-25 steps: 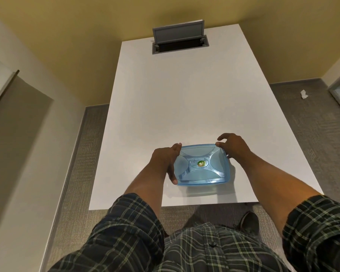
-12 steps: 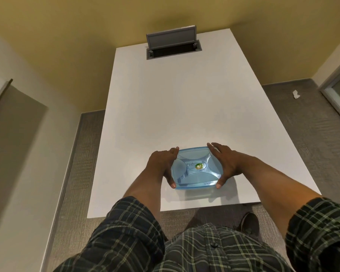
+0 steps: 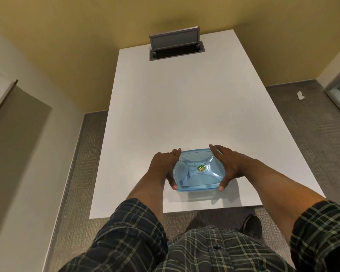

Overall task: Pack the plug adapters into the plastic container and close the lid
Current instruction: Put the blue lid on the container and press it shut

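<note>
Blue container (image 3: pixel 197 170) sits low centre of frame on the white bench (image 3: pixel 185 107), near the bench's near edge, lid (image 3: pixel 198 163) on top and lying flat. A small green-and-yellow sticker (image 3: pixel 201 168) marks the lid's middle. Contents show only as vague shapes through the tinted plastic; adapters cannot be made out. Left hand (image 3: pixel 164 166) clasps the container's left side, fingers curled over the far corner, thumb at the near left corner. Right hand (image 3: pixel 227 166) spread wide on the right side, fingers lying across the lid's far right edge, thumb pressed at the near right corner. Both hands in contact with the container, neither closed into a fist. Plaid sleeves (image 3: pixel 130 238) fill the lower frame. A grey hatch (image 3: pixel 176 46) stands open at the bench's far end, top centre. A white scrap (image 3: pixel 300 95) lies on the carpet at right.
</note>
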A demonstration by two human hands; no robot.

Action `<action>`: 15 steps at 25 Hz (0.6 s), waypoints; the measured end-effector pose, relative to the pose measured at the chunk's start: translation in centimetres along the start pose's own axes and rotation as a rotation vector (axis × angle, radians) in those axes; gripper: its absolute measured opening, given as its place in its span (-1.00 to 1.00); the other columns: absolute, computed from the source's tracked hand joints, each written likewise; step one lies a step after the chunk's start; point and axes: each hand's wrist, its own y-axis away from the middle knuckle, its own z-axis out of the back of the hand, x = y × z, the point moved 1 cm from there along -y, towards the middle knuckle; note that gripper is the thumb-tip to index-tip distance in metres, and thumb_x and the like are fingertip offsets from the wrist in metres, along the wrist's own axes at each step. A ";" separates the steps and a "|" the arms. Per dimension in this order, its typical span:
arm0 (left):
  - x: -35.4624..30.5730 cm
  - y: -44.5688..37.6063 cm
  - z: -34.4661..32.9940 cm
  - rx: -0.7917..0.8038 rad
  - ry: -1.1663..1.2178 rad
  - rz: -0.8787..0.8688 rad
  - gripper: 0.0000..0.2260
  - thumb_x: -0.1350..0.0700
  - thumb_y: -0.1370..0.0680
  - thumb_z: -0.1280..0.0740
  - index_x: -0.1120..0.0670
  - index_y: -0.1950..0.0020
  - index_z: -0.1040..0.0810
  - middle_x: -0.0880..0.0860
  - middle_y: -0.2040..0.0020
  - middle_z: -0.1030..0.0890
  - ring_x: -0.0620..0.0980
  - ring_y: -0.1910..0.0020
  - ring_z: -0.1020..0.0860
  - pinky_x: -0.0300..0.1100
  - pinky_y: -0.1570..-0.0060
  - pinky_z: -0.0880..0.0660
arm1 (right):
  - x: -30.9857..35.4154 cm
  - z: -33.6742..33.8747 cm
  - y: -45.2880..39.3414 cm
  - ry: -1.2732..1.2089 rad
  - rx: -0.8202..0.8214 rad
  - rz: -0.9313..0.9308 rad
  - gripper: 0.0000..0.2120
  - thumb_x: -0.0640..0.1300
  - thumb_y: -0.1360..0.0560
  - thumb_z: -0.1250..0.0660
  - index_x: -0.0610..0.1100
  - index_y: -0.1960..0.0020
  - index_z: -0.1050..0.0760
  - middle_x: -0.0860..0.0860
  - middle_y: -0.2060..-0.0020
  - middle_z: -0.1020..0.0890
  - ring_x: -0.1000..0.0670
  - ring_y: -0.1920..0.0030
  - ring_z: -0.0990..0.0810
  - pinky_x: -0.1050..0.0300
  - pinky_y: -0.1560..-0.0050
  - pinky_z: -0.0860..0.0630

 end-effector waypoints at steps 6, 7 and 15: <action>0.2 -0.6 -0.3 0.030 0.003 0.003 0.41 -0.24 -0.09 -0.69 0.08 -0.68 0.12 -0.06 -0.62 -0.22 0.08 -0.45 -0.46 0.01 -0.30 -0.45 | -0.2 0.6 -0.4 0.039 -0.010 -0.016 0.57 0.63 0.13 -0.42 0.08 -0.58 0.36 0.06 -0.59 -0.01 -0.06 -0.54 -0.14 -0.08 -0.47 -0.28; 0.4 -0.7 -0.3 0.044 0.073 0.012 0.37 -0.24 -0.14 -0.68 0.06 -0.69 0.11 -0.07 -0.62 -0.22 0.08 -0.48 -0.43 0.02 -0.35 -0.44 | -0.3 0.6 -0.4 0.044 -0.015 -0.018 0.56 0.63 0.13 -0.42 0.09 -0.58 0.36 0.06 -0.58 -0.02 -0.06 -0.53 -0.15 -0.08 -0.46 -0.30; 1.1 -1.8 -1.0 -0.308 0.951 0.398 -0.74 0.03 -0.64 -0.32 0.15 0.17 -0.58 0.18 0.19 -0.57 0.15 0.14 -0.54 -0.02 -0.08 -0.57 | -0.7 0.0 -0.7 -0.012 -0.056 -0.018 0.48 0.55 0.03 -0.48 0.10 -0.60 0.29 0.11 -0.57 -0.02 -0.04 -0.53 -0.14 -0.10 -0.45 -0.30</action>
